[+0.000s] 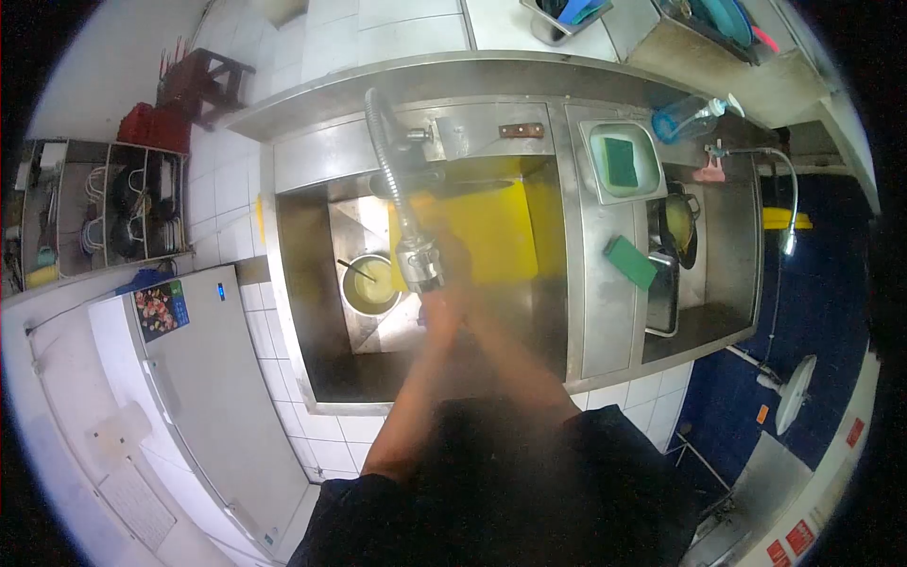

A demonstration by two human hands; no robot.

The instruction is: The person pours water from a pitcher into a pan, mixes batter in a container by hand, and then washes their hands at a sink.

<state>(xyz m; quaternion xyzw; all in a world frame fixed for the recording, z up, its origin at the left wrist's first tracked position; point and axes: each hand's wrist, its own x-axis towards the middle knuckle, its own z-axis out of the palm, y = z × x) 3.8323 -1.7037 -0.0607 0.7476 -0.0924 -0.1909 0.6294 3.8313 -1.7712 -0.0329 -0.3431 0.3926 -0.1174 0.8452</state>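
My left hand (441, 306) and my right hand (461, 260) come together over the left sink basin (326, 378), close to the metal spray head (419, 260) of the flexible tap. Haze blurs both hands and the spray head partly covers them, so their fingers cannot be made out. Behind them a yellow cutting board (505, 227) lies in the basin. To the left of the board, a round metal pot (351, 304) holds cloudy pale liquid and a dark-handled utensil (353, 268).
A wooden-handled cleaver (521, 130) rests on the back ledge. Right of the basin are a metal tray (592, 142) with a green scouring pad, another green pad (630, 263), and a pump bottle (673, 121). The second basin (704, 293) contains pans. A white freezer (213, 378) stands left.
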